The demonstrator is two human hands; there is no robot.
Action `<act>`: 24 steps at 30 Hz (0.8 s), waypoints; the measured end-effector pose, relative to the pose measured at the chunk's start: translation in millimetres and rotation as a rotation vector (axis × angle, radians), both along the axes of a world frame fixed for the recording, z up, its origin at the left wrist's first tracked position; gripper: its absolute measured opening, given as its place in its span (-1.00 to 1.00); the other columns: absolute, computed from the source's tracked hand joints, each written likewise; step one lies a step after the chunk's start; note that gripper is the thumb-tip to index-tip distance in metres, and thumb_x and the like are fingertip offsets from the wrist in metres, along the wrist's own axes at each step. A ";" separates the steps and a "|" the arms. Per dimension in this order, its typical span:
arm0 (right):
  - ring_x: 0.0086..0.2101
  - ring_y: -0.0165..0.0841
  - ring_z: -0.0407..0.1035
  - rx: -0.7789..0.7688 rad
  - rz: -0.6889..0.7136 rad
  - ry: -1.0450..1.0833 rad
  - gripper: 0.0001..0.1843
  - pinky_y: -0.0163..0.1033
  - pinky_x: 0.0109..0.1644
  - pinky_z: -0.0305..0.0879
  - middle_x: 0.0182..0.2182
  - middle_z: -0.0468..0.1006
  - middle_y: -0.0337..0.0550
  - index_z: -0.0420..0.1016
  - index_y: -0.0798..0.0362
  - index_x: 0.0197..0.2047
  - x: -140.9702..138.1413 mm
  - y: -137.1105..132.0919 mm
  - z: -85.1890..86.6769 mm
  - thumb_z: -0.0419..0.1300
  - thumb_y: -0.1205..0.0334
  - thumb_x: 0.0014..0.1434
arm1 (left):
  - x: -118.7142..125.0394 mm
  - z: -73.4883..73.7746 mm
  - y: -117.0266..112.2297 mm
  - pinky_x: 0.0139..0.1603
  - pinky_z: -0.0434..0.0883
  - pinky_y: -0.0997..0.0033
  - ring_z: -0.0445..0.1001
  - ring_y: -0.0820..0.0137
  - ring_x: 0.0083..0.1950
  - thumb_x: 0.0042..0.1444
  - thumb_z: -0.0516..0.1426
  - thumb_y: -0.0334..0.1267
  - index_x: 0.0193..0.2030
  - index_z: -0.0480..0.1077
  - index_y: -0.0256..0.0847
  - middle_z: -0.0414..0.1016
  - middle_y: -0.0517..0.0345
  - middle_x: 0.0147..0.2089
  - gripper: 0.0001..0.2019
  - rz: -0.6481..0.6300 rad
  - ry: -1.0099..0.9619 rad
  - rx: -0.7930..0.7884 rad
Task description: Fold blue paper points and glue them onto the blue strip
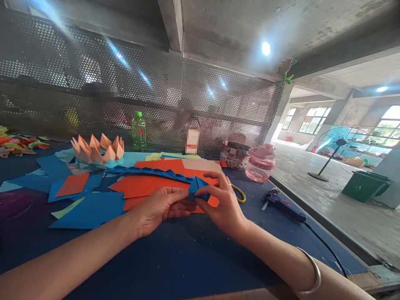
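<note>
Between my two hands is a small folded piece of blue paper with a pointed top. My left hand pinches its left side, thumb on top. From the right, my right hand grips it with thumb and fingertips. Behind it, a long strip of linked blue paper folds runs leftward over orange paper sheets; whether it joins the piece I hold cannot be made out. Yellow-handled scissors lie partly hidden behind my right hand.
A peach folded-paper ring, blue sheets, a green-capped bottle, a woven basket and a pink jug surround the work. A corded glue gun lies right, near the table edge. A perforated screen stands behind.
</note>
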State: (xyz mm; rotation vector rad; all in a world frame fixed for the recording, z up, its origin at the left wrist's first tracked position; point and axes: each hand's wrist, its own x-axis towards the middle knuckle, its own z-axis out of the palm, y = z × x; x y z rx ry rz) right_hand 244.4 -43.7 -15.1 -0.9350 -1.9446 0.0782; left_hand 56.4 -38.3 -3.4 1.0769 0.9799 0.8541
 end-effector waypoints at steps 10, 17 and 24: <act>-0.10 -0.24 0.28 0.053 -0.010 0.013 -0.88 -0.10 -0.04 0.25 -0.13 0.38 -0.11 0.55 -0.03 -0.36 -1.1 -0.6 1.6 0.25 0.39 0.04 | 0.1 -2.7 0.4 0.00 0.44 0.37 0.56 0.24 -0.08 -0.11 0.30 -0.34 -0.30 0.57 -0.29 0.63 0.01 -0.22 -0.82 -0.081 -0.068 0.067; -0.07 -0.24 0.28 0.078 0.016 0.027 -0.85 -0.10 -0.03 0.26 -0.11 0.36 -0.11 0.57 -0.08 -0.33 0.0 0.1 -2.2 0.23 0.36 0.07 | 1.0 -2.3 -0.3 0.00 0.45 0.39 0.57 0.26 -0.13 -0.11 0.29 -0.35 -0.33 0.58 -0.31 0.64 -0.01 -0.24 -0.85 -0.054 -0.102 -0.003; -0.09 -0.25 0.29 0.086 0.035 0.017 -0.83 -0.07 -0.02 0.27 -0.11 0.39 -0.12 0.60 -0.11 -0.29 0.6 0.4 -1.9 0.24 0.34 0.09 | 1.5 0.4 -3.0 -0.05 0.48 0.42 0.58 0.28 -0.17 -0.07 0.27 -0.35 -0.36 0.58 -0.33 0.64 -0.02 -0.29 -0.88 -0.007 -0.102 -0.008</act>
